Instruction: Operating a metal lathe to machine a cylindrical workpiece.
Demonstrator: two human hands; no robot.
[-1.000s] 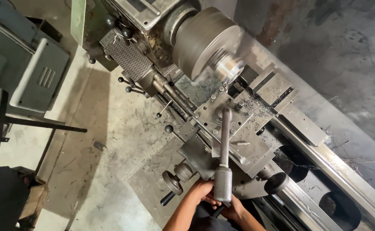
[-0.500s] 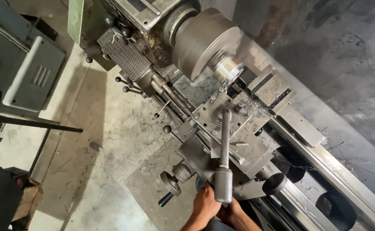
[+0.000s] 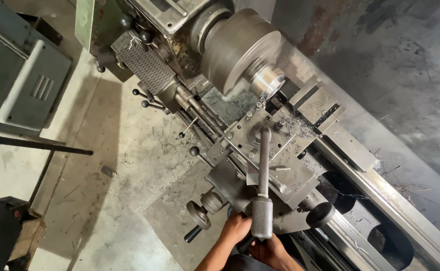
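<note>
I look down on a metal lathe. Its chuck (image 3: 240, 47) is blurred by spinning and holds a shiny round workpiece (image 3: 267, 80). The tool post (image 3: 260, 135) sits close to it, and its long lever (image 3: 263, 190) points back at me. At the bottom edge, my left hand (image 3: 235, 228) and my right hand (image 3: 270, 251) are curled together just under the lever's thick grip. They close around a dark crank handle (image 3: 245, 245) on the carriage. The grip hides most of the fingers.
A handwheel (image 3: 199, 215) sticks out left of my hands, with several ball-ended levers (image 3: 144, 103) further up. The lathe bed (image 3: 380, 200) runs to the lower right, strewn with metal chips. A grey cabinet (image 3: 24, 85) and a dark bar (image 3: 39, 145) stand left on the concrete floor.
My hands have shifted slightly around the crank under the lever grip. The chuck keeps spinning. The view has drifted a little; the carriage and lever look the same.
</note>
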